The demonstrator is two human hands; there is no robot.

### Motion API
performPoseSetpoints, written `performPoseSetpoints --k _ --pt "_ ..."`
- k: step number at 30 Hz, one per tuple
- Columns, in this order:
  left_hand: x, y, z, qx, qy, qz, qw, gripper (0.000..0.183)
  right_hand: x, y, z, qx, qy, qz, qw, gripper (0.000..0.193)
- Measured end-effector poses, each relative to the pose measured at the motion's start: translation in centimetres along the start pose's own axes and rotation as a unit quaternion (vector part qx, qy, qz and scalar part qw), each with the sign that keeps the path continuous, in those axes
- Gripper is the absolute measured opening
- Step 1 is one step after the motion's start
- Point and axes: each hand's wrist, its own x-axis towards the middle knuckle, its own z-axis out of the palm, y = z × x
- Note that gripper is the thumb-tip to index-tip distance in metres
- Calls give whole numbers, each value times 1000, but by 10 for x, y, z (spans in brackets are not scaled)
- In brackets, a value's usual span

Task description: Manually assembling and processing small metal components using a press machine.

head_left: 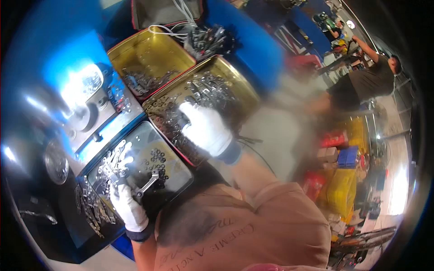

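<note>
My left hand (128, 208), in a white glove with dark fingertips, is over the near edge of a dark-rimmed tray (181, 177). Its fingers are closed among small silver metal parts (116, 158), and what they hold is hard to make out. Right beside its thumb is a silver lever-like metal piece (148, 184). Small dark ring-shaped parts (158, 156) lie farther in. Reaching into a gold tin (242, 81), my white-gloved right hand (205, 131) has thumb and forefinger apart over loose metal parts (210, 90). Glare washes out its detail.
Another gold tin (153, 47) stands behind, with a heap of metal parts (210, 40) and white cable (181, 13) near it. To the left is a lit metal machine (92, 113). Yellow crates (341, 192) and another person (368, 77) are at right.
</note>
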Motion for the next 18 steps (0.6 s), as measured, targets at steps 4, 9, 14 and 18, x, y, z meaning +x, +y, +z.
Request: performPoseSetpoints --k 4,9,14,18 --pt "2 3 10 -19 20 15 1000 21 -1 -20 -10 107 30 -30 993 34" --pt "1 5 11 -14 18 13 1000 19 -5 -36 -2 316 47 8 947 23" --pt "-3 3 2 32 2 29 999 18 -17 -60 -15 350 19 65 934 27" --pt "3 -5 -6 49 -85 75 992 22 -39 -86 -17 264 40 -114 957 32"
